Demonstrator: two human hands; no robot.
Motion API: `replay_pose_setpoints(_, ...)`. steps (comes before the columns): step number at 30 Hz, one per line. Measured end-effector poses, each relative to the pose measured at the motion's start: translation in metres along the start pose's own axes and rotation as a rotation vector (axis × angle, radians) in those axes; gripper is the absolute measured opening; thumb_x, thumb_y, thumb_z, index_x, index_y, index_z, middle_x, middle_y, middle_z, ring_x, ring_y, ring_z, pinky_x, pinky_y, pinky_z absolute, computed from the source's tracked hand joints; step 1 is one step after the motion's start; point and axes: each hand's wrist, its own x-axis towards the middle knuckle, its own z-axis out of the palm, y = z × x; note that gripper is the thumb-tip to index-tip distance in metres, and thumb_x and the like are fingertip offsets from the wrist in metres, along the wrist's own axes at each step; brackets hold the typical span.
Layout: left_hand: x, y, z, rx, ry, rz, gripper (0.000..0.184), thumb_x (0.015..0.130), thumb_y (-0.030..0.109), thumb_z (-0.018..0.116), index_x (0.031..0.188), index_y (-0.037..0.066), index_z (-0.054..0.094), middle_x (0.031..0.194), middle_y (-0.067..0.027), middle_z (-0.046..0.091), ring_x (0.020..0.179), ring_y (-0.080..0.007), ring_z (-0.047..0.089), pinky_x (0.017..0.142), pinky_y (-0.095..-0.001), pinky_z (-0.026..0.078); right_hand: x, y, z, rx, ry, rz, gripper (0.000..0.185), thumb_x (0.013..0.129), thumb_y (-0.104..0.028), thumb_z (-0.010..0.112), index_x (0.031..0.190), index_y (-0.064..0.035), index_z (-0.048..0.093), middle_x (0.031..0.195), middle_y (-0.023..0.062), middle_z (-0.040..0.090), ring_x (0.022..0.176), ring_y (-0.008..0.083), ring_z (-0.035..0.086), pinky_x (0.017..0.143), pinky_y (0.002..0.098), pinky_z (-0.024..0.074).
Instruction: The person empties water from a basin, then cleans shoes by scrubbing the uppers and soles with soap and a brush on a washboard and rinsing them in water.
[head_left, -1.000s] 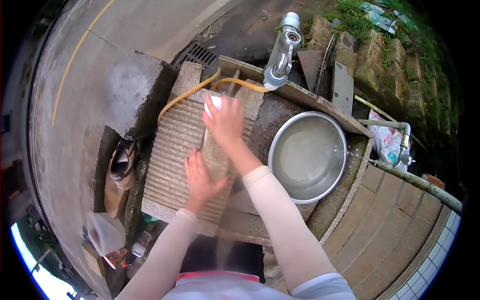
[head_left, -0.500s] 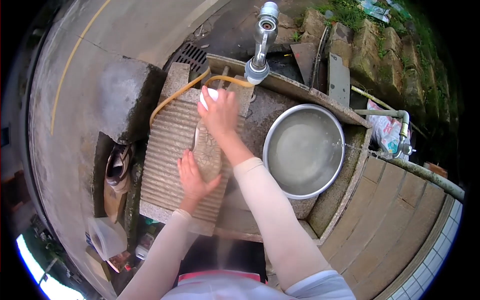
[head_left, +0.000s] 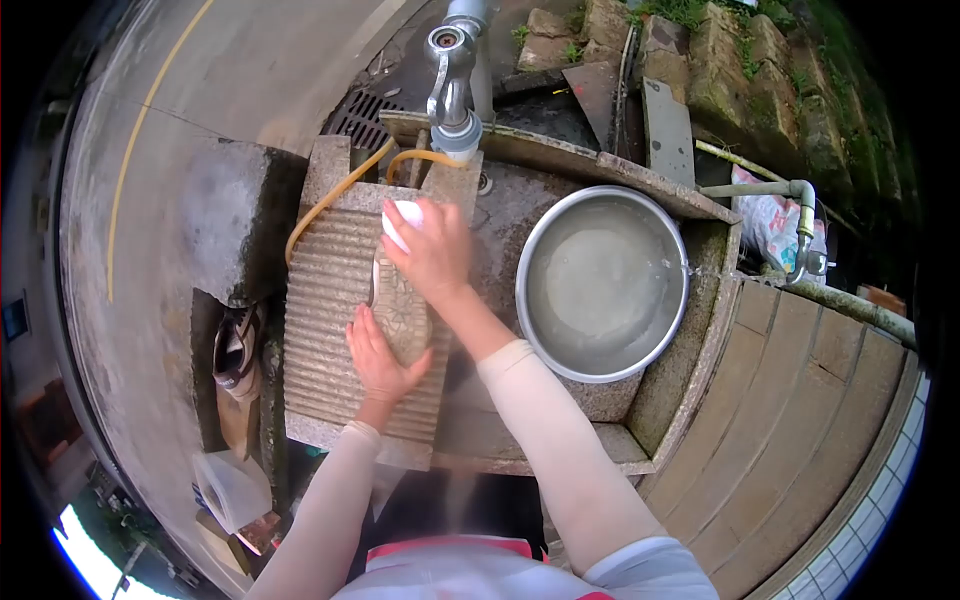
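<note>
A shoe (head_left: 400, 318) lies sole up on the ridged stone washboard (head_left: 330, 350), its patterned tan sole facing me. My left hand (head_left: 382, 362) holds its near end, fingers along one side and thumb on the other. Over the far end, my right hand (head_left: 437, 250) is closed on a white rounded block (head_left: 402, 222); whether it is soap or a brush I cannot tell. That hand is slightly blurred and hides part of the shoe.
Right of the washboard, a metal basin (head_left: 605, 285) of cloudy water stands in the stone sink (head_left: 690, 375). A tap (head_left: 452, 90) rises at the back, near a yellow hose (head_left: 335, 205). Another shoe (head_left: 238, 350) sits at left, below a concrete block (head_left: 240, 215).
The view has shifted, so the tap and basin appear further left. My right hand still has the white block at the sole's far end; my left hand stays on the near end.
</note>
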Motion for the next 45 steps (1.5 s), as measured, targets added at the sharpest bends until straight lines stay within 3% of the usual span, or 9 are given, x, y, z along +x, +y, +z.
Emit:
replay_pose_setpoints(5,-0.006,-0.011,0.016,0.03,-0.003,-0.011,0.112,0.065,0.054,0.073,0.143,-0.008,0.022,0.142,-0.0284,0.035,0.133,-0.0421,0.034,0.109,-0.0578,0.023,-0.111,-0.05,-0.058,-0.031,-0.199,-0.22,0.05,0.066,-0.026,0.071,0.116,-0.0246,0.066,0.106,0.0062,0.057,0.085,0.0249,0.052,0.071,0.036,0.0441)
replay_pose_setpoints(8,-0.001,-0.005,0.003,-0.013,-0.003,0.021,0.114,0.064,0.056,0.073,0.144,-0.007,0.021,0.143,-0.0291,0.033,0.133,-0.0436,0.033,0.109,-0.0584,0.022,-0.044,-0.033,-0.019,0.004,-0.222,-0.224,0.044,0.076,-0.032,0.068,0.119,-0.0229,0.064,0.106,0.0078,0.055,0.095,0.0256,0.048,0.078,0.0374,0.0405)
replay_pose_setpoints(12,-0.004,-0.006,0.008,-0.04,0.011,0.013,0.112,0.064,0.052,0.074,0.144,-0.006,0.021,0.142,-0.03,0.033,0.129,-0.0474,0.034,0.109,-0.0571,0.022,0.027,-0.043,0.027,-0.186,-0.241,-0.016,0.033,0.08,-0.027,0.064,0.113,-0.0221,0.066,0.097,0.0051,0.055,0.091,0.0234,0.047,0.076,0.0349,0.0392)
replay_pose_setpoints(20,-0.007,-0.014,0.016,0.045,0.017,0.056,0.103,0.07,0.046,0.072,0.143,-0.008,0.023,0.141,-0.0301,0.035,0.13,-0.0459,0.036,0.109,-0.0555,0.024,-0.101,-0.047,-0.059,0.025,-0.146,-0.069,0.043,0.075,-0.031,0.069,0.118,-0.0277,0.065,0.103,0.0035,0.054,0.094,0.0238,0.047,0.079,0.0354,0.0427)
replay_pose_setpoints(26,-0.003,-0.004,0.005,-0.021,0.005,0.051,0.109,0.067,0.048,0.075,0.144,-0.009,0.022,0.141,-0.0302,0.035,0.127,-0.0466,0.037,0.108,-0.0559,0.026,0.025,0.02,0.029,0.079,0.112,0.291,0.05,0.069,-0.029,0.076,0.116,-0.0213,0.065,0.099,0.0048,0.055,0.091,0.0288,0.047,0.077,0.0406,0.0438)
replay_pose_setpoints(34,-0.005,-0.01,0.007,-0.053,0.013,0.094,0.11,0.066,0.045,0.077,0.144,-0.007,0.019,0.138,-0.0305,0.035,0.123,-0.047,0.037,0.104,-0.0523,0.03,-0.118,-0.037,-0.058,0.232,-0.017,0.217,0.049,0.069,-0.027,0.076,0.116,-0.019,0.068,0.108,0.0037,0.059,0.09,0.0268,0.05,0.076,0.0341,0.0482)
replay_pose_setpoints(37,-0.004,-0.01,-0.005,-0.103,-0.088,0.078,0.113,0.067,0.047,0.077,0.146,-0.006,0.016,0.142,-0.0312,0.029,0.127,-0.0462,0.034,0.105,-0.0518,0.029,-0.143,0.019,-0.097,0.266,0.05,0.291,0.049,0.072,-0.024,0.075,0.119,-0.016,0.065,0.109,0.0075,0.058,0.095,0.029,0.051,0.079,0.0372,0.0476)
replay_pose_setpoints(42,0.009,0.035,-0.033,0.344,-0.155,0.166,0.112,0.068,0.05,0.075,0.147,-0.004,0.017,0.148,-0.0337,0.019,0.13,-0.0497,0.029,0.105,-0.0563,0.026,-0.205,0.23,-0.159,-0.536,-0.061,0.57,0.046,0.075,-0.032,0.072,0.12,-0.0231,0.064,0.114,0.0116,0.055,0.101,0.0324,0.048,0.082,0.0434,0.0449)
replay_pose_setpoints(45,0.015,0.043,-0.017,0.206,-0.178,0.038,0.105,0.067,0.039,0.08,0.145,-0.003,0.024,0.146,-0.0334,0.022,0.128,-0.0488,0.031,0.106,-0.0542,0.027,-0.229,0.271,-0.151,-0.824,-0.163,0.737,0.044,0.076,-0.035,0.072,0.118,-0.0239,0.064,0.111,0.011,0.056,0.1,0.0331,0.049,0.087,0.0435,0.0421)
